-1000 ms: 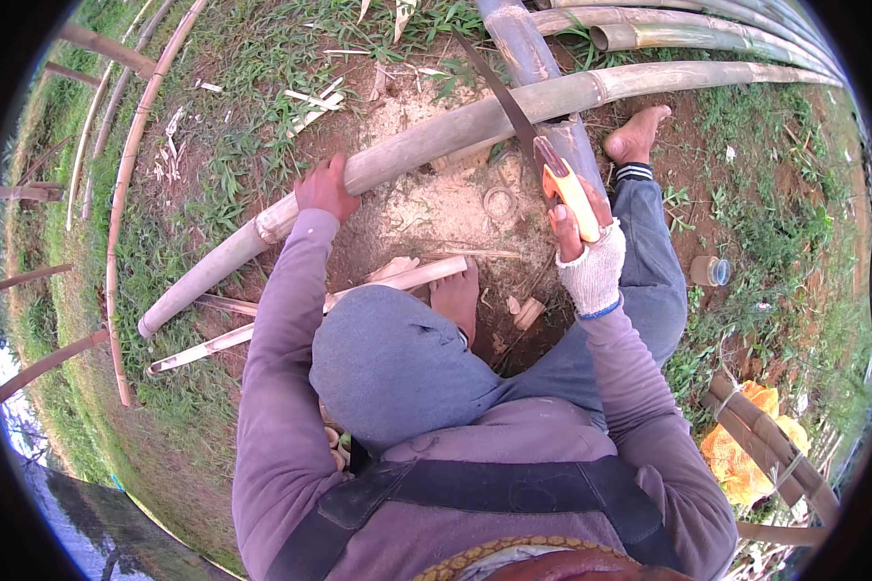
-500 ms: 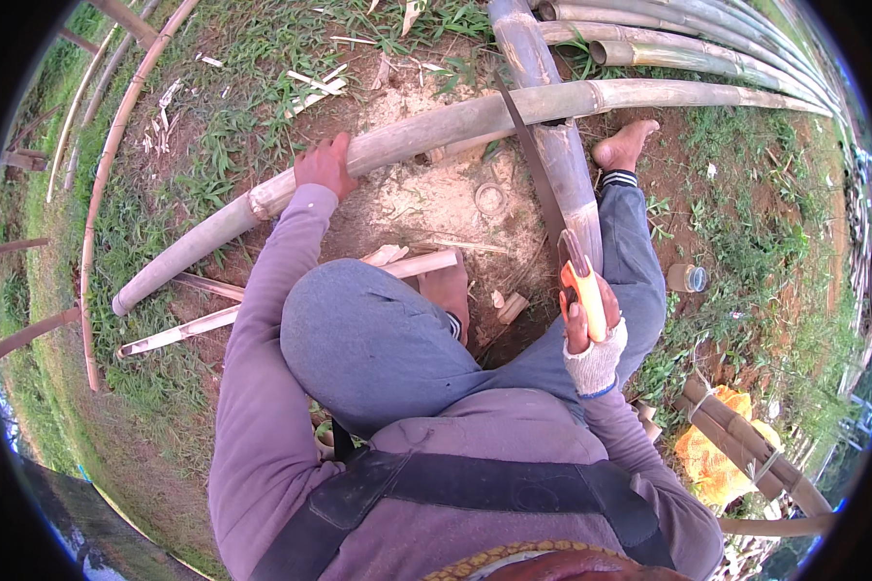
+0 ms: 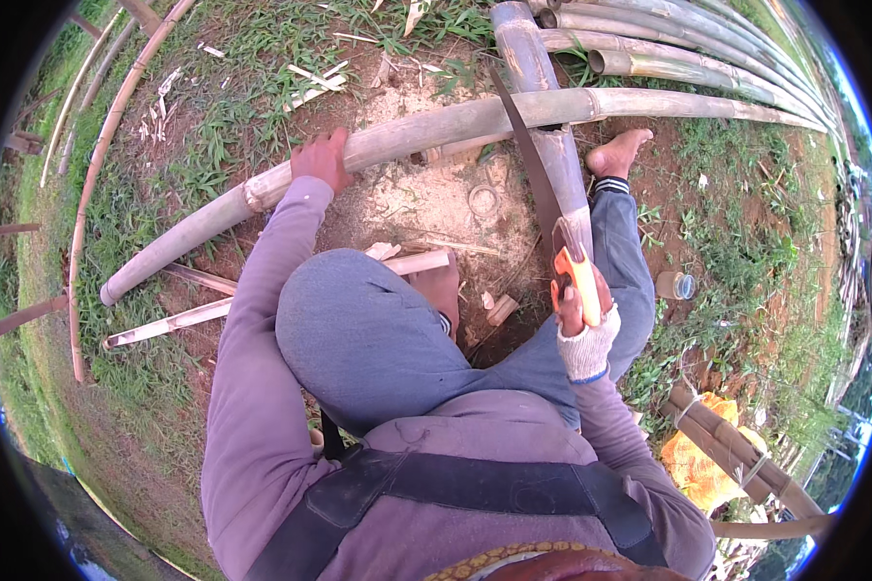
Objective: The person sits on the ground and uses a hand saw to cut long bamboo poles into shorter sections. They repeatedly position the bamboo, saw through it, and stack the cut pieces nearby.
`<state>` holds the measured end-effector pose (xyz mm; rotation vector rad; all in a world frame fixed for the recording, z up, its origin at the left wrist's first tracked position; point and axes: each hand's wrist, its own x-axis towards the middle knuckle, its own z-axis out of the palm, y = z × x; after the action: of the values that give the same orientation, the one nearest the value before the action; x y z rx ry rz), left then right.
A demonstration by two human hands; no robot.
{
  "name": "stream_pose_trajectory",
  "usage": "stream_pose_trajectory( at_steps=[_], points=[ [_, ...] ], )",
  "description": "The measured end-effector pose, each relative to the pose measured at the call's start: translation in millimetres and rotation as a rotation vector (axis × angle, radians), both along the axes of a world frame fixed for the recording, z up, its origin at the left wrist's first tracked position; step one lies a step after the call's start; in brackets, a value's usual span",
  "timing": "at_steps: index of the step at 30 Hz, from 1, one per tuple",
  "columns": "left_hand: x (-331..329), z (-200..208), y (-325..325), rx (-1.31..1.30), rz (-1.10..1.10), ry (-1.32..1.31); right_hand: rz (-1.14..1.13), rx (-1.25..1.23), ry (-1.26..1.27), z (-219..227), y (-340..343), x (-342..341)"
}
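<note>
A long bamboo pole (image 3: pixel 426 131) runs across in front of me, resting over a thicker bamboo log (image 3: pixel 564 174). My left hand (image 3: pixel 322 160) grips the pole left of its middle, fingers wrapped over the top. In my right hand (image 3: pixel 583 305), which wears a white fingerless glove (image 3: pixel 588 347), is the orange handle of a handsaw (image 3: pixel 536 169). Its dark blade points away from me and lies against the pole just left of where pole and log cross. Whether the teeth have entered the bamboo I cannot tell.
Several bamboo poles (image 3: pixel 688 66) lie at the far right. Sawdust (image 3: pixel 426 194) and split bamboo strips (image 3: pixel 179 321) cover the ground by my feet. A small jar (image 3: pixel 675 285) lies right of my leg. Tied bamboo pieces (image 3: pixel 736 445) rest by an orange net bag (image 3: pixel 698 470).
The saw blade's tip has shifted slightly left and nearer to me along with my right hand. My left hand keeps its hold on the pole. The whole view has drifted a little.
</note>
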<state>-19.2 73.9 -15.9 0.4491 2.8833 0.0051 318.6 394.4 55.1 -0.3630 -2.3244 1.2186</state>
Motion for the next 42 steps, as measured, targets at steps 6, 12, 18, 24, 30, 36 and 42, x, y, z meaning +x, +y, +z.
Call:
stream_pose_trajectory(
  at_steps=[6,12,18,24,30,36,42],
  points=[
    [-1.9,-12.1,-1.8,0.002,0.003,0.038,0.053,0.229,0.047,-21.6,5.7,-29.4],
    [-8.1,-1.3,13.5,0.037,-0.038,-0.005,-0.045,0.164,0.011,0.9,14.1,-124.4],
    [-0.2,-1.5,-6.5,0.015,-0.002,-0.002,0.090,-0.280,-0.161,6.1,3.9,39.4],
    [-4.0,-5.5,7.0,0.047,-0.003,0.009,0.002,0.289,0.070,-14.1,15.6,-106.5],
    [-7.9,0.7,-0.3,0.011,0.023,-0.030,-0.016,0.017,-0.002,-4.5,11.1,-82.9],
    [-2.6,-6.5,-4.0,0.006,-0.003,0.009,0.160,-0.162,-0.141,-9.8,22.6,57.4],
    [-10.8,0.0,13.0,0.010,-0.002,-0.039,0.038,0.082,0.082,18.7,12.6,-163.8]
  ],
)
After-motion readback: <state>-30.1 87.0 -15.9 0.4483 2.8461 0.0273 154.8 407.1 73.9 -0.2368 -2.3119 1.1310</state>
